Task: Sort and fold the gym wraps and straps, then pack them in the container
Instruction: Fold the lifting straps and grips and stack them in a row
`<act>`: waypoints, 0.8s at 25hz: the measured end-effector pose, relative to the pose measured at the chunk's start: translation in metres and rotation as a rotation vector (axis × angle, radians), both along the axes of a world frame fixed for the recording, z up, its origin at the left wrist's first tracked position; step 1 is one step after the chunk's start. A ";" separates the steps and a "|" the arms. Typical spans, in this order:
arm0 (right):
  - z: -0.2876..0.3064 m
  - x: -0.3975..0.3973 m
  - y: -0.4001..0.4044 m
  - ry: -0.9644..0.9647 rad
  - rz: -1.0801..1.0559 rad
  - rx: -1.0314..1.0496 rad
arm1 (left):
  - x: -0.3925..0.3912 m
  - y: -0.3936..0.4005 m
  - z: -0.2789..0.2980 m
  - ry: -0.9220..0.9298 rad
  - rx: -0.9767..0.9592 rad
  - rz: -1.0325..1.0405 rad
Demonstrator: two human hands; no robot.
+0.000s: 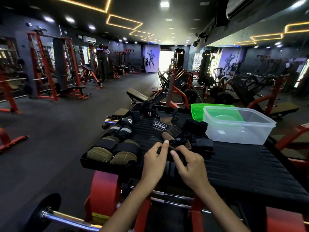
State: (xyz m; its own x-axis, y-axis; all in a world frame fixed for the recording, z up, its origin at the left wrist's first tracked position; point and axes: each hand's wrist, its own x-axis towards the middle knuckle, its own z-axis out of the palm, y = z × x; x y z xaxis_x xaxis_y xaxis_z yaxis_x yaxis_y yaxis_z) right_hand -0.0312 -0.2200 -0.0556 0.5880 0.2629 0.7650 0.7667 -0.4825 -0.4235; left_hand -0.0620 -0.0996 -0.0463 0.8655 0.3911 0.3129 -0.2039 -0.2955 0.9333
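Both forearms reach in from the bottom edge: the left hand (154, 160) and right hand (189, 166) each pinch a black strap (168, 150) with curled fingers, near the front middle of a ribbed black platform (250, 164). Two olive pads (100, 154) lie at its left edge, two rolled wraps (124, 129) behind them, and a brown grip (167, 131) with a PROIRON tag sits mid-platform. One clear container (237, 126) stands at the far right corner, touching one green lid (197, 111) behind it; bare platform lies in front of it. Dark open floor (58, 123) stretches left toward red racks (45, 67).
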 end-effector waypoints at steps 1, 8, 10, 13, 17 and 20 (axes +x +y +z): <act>0.000 0.005 0.002 0.114 0.018 0.096 | -0.003 -0.001 -0.001 -0.036 0.034 -0.017; -0.001 -0.001 0.003 0.591 0.165 0.234 | -0.004 0.001 -0.018 -0.317 0.172 0.135; -0.003 -0.009 0.001 0.255 0.100 0.114 | -0.002 -0.003 -0.015 -0.212 0.023 0.159; -0.004 -0.006 0.007 0.054 0.080 0.119 | -0.005 -0.009 -0.010 -0.111 -0.050 0.069; 0.003 -0.001 0.011 0.232 0.052 0.378 | -0.011 -0.010 -0.014 -0.319 0.168 0.012; -0.001 -0.006 0.012 0.378 0.130 0.410 | -0.005 -0.002 -0.016 -0.416 0.243 0.026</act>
